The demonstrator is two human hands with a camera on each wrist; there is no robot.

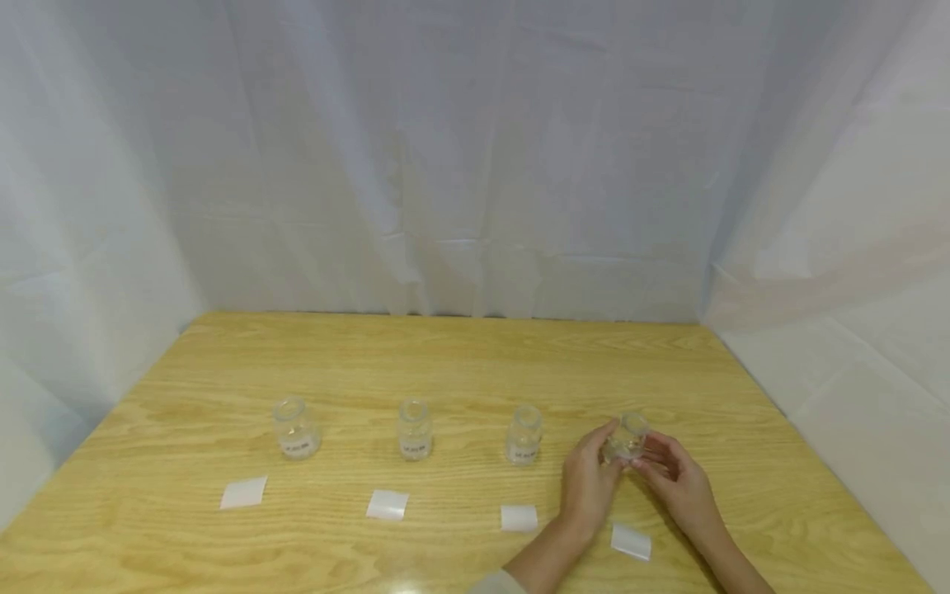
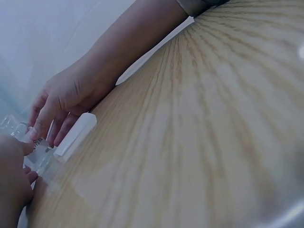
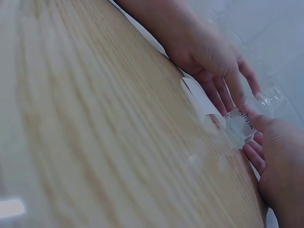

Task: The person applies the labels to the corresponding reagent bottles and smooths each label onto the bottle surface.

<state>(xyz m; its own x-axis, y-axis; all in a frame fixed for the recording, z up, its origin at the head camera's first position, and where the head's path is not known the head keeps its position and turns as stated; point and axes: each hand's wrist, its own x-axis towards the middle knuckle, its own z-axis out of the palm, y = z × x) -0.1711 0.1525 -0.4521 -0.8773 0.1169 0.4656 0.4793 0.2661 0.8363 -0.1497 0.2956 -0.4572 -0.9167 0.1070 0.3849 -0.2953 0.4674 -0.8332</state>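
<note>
Both hands are at a small clear glass jar [image 1: 631,431] at the right end of a row of jars. My left hand [image 1: 586,478] grips its left side, and my right hand [image 1: 683,491] holds it from the right. In the right wrist view, the thumbs meet over a white label [image 3: 246,118] with dark print on the jar's front. The jar's lower part shows near the tabletop in that view. A curled white paper piece [image 1: 631,541] lies on the table in front of it, between the forearms.
Three more clear labelled jars, a left one [image 1: 296,429], a middle one [image 1: 414,429] and a right one [image 1: 524,436], stand upright on the wooden table [image 1: 445,363]. In front of them lie white paper pieces [image 1: 243,492], one per jar. White curtains [image 1: 475,165] surround the table's back and sides.
</note>
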